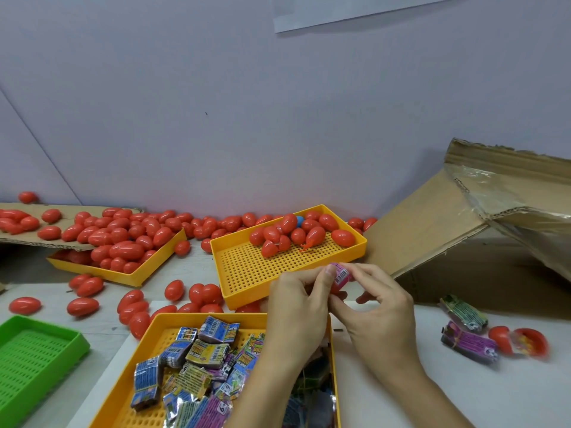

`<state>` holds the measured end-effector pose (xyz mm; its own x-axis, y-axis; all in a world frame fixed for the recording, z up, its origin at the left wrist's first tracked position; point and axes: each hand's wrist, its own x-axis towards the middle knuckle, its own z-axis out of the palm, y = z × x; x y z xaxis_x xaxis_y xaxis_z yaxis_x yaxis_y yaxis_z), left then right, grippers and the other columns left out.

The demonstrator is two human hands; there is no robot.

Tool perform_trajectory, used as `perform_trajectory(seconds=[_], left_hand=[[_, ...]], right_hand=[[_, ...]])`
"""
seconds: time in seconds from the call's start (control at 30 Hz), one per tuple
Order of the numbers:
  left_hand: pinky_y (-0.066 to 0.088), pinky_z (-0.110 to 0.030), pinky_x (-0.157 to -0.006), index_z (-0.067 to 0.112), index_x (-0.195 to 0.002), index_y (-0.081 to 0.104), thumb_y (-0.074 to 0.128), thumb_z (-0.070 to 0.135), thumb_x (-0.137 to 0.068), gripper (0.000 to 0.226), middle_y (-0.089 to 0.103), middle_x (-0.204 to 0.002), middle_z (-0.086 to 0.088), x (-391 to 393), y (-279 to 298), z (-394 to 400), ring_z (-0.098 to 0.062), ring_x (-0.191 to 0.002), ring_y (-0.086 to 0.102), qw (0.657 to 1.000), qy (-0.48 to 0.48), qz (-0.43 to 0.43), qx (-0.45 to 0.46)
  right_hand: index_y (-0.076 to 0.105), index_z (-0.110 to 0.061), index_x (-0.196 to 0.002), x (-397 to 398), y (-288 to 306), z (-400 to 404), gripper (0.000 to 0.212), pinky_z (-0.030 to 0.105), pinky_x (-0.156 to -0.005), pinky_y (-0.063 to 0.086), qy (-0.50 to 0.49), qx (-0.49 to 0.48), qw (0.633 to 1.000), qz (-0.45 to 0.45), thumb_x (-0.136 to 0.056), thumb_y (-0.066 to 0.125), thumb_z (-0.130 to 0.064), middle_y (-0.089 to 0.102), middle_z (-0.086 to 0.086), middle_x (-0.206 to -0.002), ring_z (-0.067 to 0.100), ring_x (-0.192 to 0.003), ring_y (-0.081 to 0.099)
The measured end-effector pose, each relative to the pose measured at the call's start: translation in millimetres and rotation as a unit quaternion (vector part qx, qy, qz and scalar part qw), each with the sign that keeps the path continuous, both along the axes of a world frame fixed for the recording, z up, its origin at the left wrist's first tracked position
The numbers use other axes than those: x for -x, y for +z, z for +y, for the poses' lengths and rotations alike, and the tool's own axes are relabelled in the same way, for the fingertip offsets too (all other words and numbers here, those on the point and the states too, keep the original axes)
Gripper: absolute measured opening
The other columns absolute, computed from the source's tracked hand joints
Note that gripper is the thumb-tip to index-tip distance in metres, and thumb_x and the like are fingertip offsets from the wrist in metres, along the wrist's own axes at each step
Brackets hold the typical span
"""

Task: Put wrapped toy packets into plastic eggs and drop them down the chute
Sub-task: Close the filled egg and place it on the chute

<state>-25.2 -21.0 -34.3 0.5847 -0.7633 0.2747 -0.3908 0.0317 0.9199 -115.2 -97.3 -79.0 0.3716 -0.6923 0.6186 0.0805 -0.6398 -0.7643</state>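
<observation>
My left hand and my right hand meet above the near yellow tray, which holds several wrapped toy packets. Both hands pinch one pink packet with a barcode. A bit of a red egg half shows just under it between the fingers; which hand holds it is hidden. A second yellow tray behind my hands carries several red plastic eggs. The cardboard chute slopes up at the right.
A third yellow tray heaped with red eggs sits at the back left, under a cardboard sheet. Loose eggs lie across the table. A green tray is at the near left. Two packets and an open red egg lie at the right.
</observation>
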Motion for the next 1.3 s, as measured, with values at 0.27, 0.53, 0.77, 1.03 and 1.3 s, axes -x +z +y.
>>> perform_trajectory(seconds=[0.27, 0.53, 0.77, 1.03, 1.3], left_hand=[[0.058, -0.046, -0.07, 0.023, -0.091, 0.078, 0.064, 0.028, -0.096, 0.015, 0.074, -0.078, 0.0, 1.5, -2.0, -0.5, -0.017, -0.075, 0.072, 0.999, -0.012, -0.036, -0.008], [0.059, -0.047, -0.076, 0.043, -0.081, 0.073, 0.066, 0.025, -0.094, 0.023, 0.077, -0.081, 0.004, 1.4, -1.9, -1.0, -0.017, -0.083, 0.073, 1.0, -0.009, -0.011, 0.011], [0.06, -0.039, -0.079, 0.038, -0.09, 0.076, 0.071, 0.018, -0.091, 0.02, 0.077, -0.084, 0.01, 1.2, -1.4, -0.8, -0.012, -0.088, 0.073, 1.0, -0.005, 0.003, 0.019], [0.057, -0.053, -0.075, 0.012, -0.091, 0.078, 0.068, 0.026, -0.093, 0.017, 0.074, -0.081, -0.009, 1.0, -1.1, -1.9, -0.029, -0.082, 0.071, 0.999, -0.013, 0.041, -0.009], [0.054, -0.06, -0.071, 0.003, -0.081, 0.069, 0.055, 0.038, -0.1, 0.043, 0.064, -0.077, -0.025, -3.7, -0.4, 0.7, -0.045, -0.08, 0.063, 0.998, -0.043, 0.025, -0.043]], right_hand=[[0.061, -0.035, -0.114, -0.1, -0.6, 0.1, 0.053, 0.013, -0.071, 0.05, -0.009, 0.019, 1.0, -0.006, -0.074, 0.084, -0.009, 0.064, -0.019, -0.104, -0.002, -0.098, 0.061], [0.063, -0.032, -0.113, -1.7, -3.7, 0.2, 0.049, 0.021, -0.063, 0.05, -0.035, 0.012, 0.999, -0.017, -0.073, 0.084, -0.016, 0.064, -0.024, -0.1, 0.0, -0.092, 0.062], [0.067, -0.027, -0.115, -1.4, 0.0, 1.2, 0.046, 0.022, -0.064, 0.051, -0.018, -0.017, 0.999, -0.03, -0.073, 0.069, -0.047, 0.066, -0.02, -0.1, 0.004, -0.092, 0.063], [0.066, -0.026, -0.116, -0.6, 2.6, 1.4, 0.045, 0.012, -0.069, 0.048, -0.013, -0.006, 1.0, -0.022, -0.074, 0.07, -0.042, 0.064, -0.019, -0.105, -0.001, -0.095, 0.06], [0.059, -0.044, -0.115, 0.6, 6.1, 3.6, 0.042, 0.011, -0.071, 0.047, 0.017, -0.013, 0.999, -0.036, -0.076, 0.071, -0.035, 0.061, -0.025, -0.112, 0.001, -0.097, 0.06]])
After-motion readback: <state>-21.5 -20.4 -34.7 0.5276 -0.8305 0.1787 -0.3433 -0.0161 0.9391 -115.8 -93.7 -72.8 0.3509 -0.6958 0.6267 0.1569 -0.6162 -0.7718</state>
